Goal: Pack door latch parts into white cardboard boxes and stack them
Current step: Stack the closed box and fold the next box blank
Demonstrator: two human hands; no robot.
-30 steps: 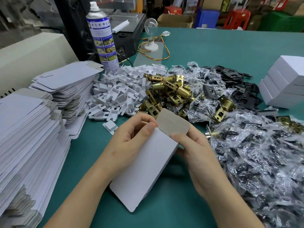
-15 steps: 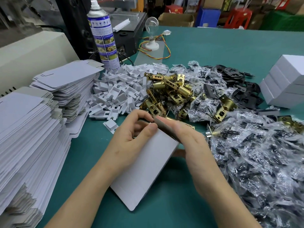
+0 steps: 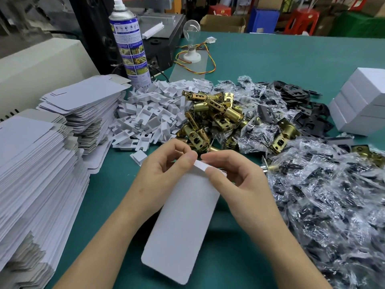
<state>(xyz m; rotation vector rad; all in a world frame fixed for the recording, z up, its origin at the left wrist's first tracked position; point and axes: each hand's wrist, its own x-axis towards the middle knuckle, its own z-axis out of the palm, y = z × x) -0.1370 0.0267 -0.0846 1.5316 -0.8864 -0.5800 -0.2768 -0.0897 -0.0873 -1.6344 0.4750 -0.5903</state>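
I hold a flat white cardboard box blank (image 3: 181,224) over the green table (image 3: 270,65). My left hand (image 3: 164,174) pinches its far end from the left, and my right hand (image 3: 235,180) pinches the same end from the right, thumb on the folded flap. Just beyond my hands lies a heap of brass door latches (image 3: 210,119). White plastic inserts (image 3: 150,115) are piled to its left. Clear bags of dark screws (image 3: 325,195) cover the right side. Finished white boxes (image 3: 362,103) are stacked at the far right.
Two tall stacks of flat box blanks (image 3: 37,163) fill the left side. A spray can (image 3: 131,44) and a light bulb on a base (image 3: 191,42) stand at the back. Black metal plates (image 3: 302,107) lie behind the bags.
The raised end flap has been folded down onto the blank. Both hands have closed in on that end, and the blank has swung to lie more lengthwise toward me.
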